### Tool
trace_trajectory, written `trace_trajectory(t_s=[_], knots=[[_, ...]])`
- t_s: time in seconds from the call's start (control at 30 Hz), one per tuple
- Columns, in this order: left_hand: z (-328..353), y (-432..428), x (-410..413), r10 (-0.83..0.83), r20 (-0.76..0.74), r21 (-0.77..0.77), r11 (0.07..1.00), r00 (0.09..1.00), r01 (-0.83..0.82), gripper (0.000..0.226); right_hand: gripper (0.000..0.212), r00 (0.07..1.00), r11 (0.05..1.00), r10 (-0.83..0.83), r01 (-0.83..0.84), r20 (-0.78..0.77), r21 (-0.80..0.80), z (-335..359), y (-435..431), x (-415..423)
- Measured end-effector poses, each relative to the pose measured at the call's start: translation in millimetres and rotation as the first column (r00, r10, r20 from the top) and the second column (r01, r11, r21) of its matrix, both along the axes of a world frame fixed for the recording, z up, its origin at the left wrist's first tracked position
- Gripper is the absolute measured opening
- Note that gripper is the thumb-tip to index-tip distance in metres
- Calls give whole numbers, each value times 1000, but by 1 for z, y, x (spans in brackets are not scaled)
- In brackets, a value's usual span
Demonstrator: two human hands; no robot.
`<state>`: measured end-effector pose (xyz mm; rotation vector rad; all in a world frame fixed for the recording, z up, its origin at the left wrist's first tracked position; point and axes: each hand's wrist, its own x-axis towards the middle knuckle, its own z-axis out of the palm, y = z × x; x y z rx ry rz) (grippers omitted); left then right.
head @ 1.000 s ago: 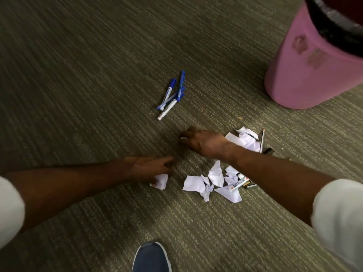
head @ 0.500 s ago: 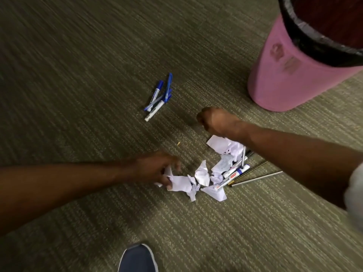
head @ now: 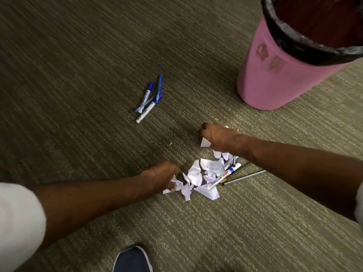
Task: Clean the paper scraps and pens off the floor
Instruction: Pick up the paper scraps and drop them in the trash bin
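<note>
A pile of crumpled white paper scraps [head: 196, 173] lies on the carpet, with a white marker with a blue cap [head: 224, 176] and thin pencils [head: 245, 175] on its right side. My left hand [head: 163, 177] grips a crumpled scrap [head: 176, 186] at the pile's left edge. My right hand [head: 218, 136] is down on the carpet at the far end of the pile, fingers curled over a flat scrap [head: 204, 143]. Its fingertips are hidden, so a hold on that scrap cannot be made out. Several blue and white pens [head: 149, 99] lie apart, further left.
A pink waste bin [head: 275, 65] with a black liner stands at the upper right, just beyond my right hand. My dark blue shoe [head: 131, 260] shows at the bottom edge. Small brown crumbs [head: 170, 143] dot the carpet between the pens and the pile.
My right hand has dropped from a raised fist onto the scrap at the pile's far end. My left hand has pushed right into the pile and closed on a scrap.
</note>
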<state>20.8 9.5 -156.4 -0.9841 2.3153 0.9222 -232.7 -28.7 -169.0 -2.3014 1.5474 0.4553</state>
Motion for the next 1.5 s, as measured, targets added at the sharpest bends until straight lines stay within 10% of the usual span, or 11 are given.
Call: trace_trajectory(t_s=[0.4, 0.73, 0.97, 1.5], knots=[[106, -125, -44, -55, 310, 102, 994, 949, 25, 45, 29, 990, 991, -132, 132, 57, -4, 129, -65, -13], [296, -208, -144, 16, -26, -358, 934, 1000, -25, 41, 25, 923, 922, -310, 350, 228, -165, 344, -74, -98], [334, -205, -237, 280, -526, -119, 911, 803, -395, 35, 33, 803, 736, -566, 595, 187, -323, 365, -87, -177], [303, -183, -318, 201, -650, -136, 918, 733, -372, 44, 44, 740, 659, -665, 646, 102, -385, 325, -77, -208]])
